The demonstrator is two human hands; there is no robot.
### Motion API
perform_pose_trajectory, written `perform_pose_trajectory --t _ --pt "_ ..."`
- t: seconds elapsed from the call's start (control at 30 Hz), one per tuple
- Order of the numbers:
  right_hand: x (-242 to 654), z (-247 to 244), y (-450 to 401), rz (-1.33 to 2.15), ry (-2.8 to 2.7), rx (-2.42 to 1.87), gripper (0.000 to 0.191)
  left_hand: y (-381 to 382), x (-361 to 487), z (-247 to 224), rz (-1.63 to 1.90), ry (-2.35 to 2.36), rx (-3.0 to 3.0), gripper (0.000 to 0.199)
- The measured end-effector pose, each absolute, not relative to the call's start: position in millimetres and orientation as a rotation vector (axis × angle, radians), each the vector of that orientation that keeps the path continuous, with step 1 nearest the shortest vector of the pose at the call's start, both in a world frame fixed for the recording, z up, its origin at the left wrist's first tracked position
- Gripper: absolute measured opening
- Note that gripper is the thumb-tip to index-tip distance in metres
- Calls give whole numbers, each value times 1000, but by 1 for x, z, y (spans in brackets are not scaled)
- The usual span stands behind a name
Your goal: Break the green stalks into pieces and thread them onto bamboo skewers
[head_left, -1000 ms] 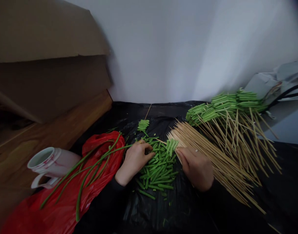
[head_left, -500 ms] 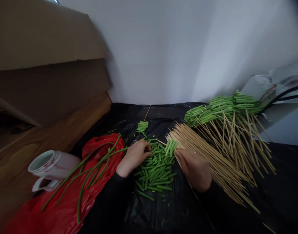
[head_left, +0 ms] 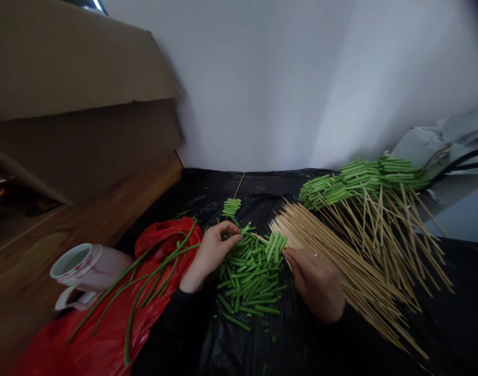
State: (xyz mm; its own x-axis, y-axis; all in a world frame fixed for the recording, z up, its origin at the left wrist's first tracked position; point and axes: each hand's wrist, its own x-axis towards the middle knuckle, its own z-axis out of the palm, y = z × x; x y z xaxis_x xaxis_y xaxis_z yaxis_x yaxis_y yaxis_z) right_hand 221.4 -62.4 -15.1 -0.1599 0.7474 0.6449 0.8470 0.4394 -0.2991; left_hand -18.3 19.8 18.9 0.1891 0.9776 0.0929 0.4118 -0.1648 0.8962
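My right hand (head_left: 317, 279) grips a bamboo skewer (head_left: 261, 238) whose tip points left. Several short green stalk pieces (head_left: 276, 245) sit side by side along that skewer, just beyond my fingers. My left hand (head_left: 213, 250) has thumb and forefinger pinched on one green stalk piece (head_left: 246, 228), close to the skewer's tip. Beneath both hands lies a loose pile of cut green stalk pieces (head_left: 250, 290). Behind the pile rests a finished-looking skewer of green pieces (head_left: 231, 208), its bare end toward the wall.
Loose bamboo skewers (head_left: 333, 256) lie right of the pile. Beyond them are stacked skewers loaded with green pieces (head_left: 356, 180). At left, long green stalks (head_left: 135, 297) lie on a red plastic bag (head_left: 67, 339) beside a white mug (head_left: 102, 266). A cardboard box (head_left: 78, 62) stands behind.
My left hand has lifted slightly from the pile and now pinches a green stalk piece near the skewer tip. My right hand keeps its grip on the skewer. The view has shifted slightly.
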Motion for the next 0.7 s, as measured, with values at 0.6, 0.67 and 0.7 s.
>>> perform_pose_trajectory --t 0.6,0.67,0.7 --pt "221 -8 -64 -256 -1956 -1369 29 8 5 16 985 847 789 28" --pt "222 -9 -65 -263 -1957 -1369 30 8 5 17 1017 864 771 27" --pt "221 -9 -65 -266 -1956 -1368 30 8 6 17 1030 869 761 27"
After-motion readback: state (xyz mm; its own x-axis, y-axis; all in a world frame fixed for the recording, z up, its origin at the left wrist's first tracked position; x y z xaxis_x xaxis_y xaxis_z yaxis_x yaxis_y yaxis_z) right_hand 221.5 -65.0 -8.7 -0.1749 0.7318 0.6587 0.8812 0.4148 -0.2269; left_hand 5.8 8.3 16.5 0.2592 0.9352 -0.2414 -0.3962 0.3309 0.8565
